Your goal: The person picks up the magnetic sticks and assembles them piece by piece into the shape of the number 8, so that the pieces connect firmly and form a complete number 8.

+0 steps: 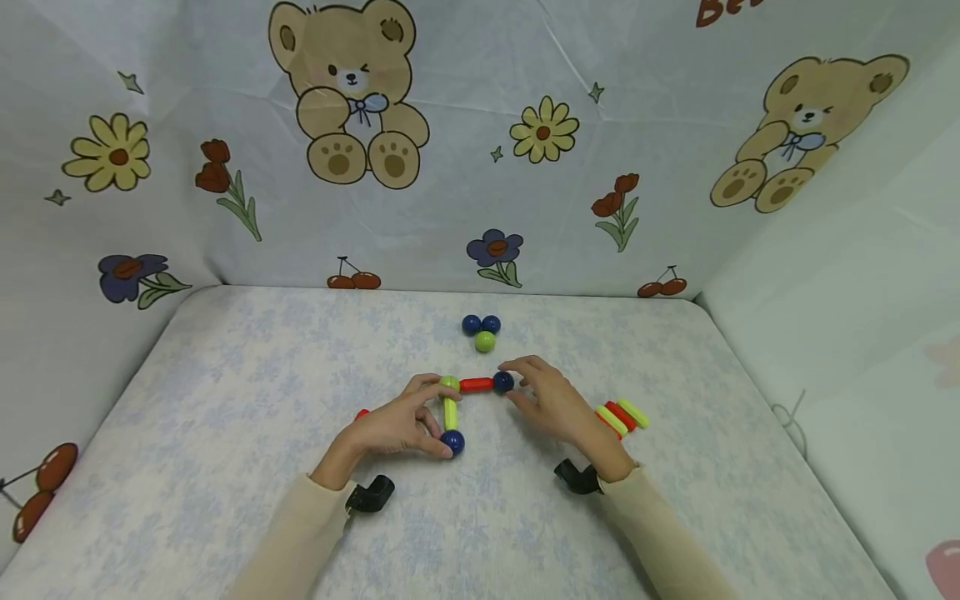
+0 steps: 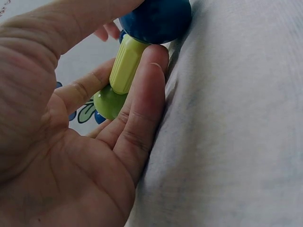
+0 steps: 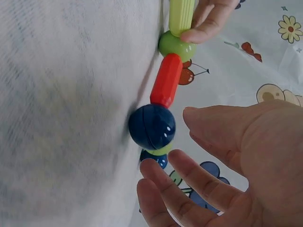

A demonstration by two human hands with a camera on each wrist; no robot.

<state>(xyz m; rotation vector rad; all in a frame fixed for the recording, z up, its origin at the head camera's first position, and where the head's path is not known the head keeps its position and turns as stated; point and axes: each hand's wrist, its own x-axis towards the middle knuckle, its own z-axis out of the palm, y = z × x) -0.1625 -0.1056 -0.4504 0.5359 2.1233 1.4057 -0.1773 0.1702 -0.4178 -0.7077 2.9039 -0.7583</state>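
Left fingers (image 2: 143, 104) seemingly hold green rod (image 1: 450, 414); right fingers (image 3: 206, 179) gape beside ball (image 3: 152, 126).

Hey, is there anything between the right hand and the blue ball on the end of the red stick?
Nothing visible. The right hand is right beside the blue ball, no other object in between. The three loose balls lie farther back, off that path.

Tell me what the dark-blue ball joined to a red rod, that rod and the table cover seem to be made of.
Dark-blue ball: probably hard plastic, glossy, given its sharp highlights and visible seam.
Red rod: likely moulded plastic, smooth with a slight sheen, judging by its crisp facets.
Table cover: apparently matte cloth, from its weave-like texture, though coated fabric remains possible.
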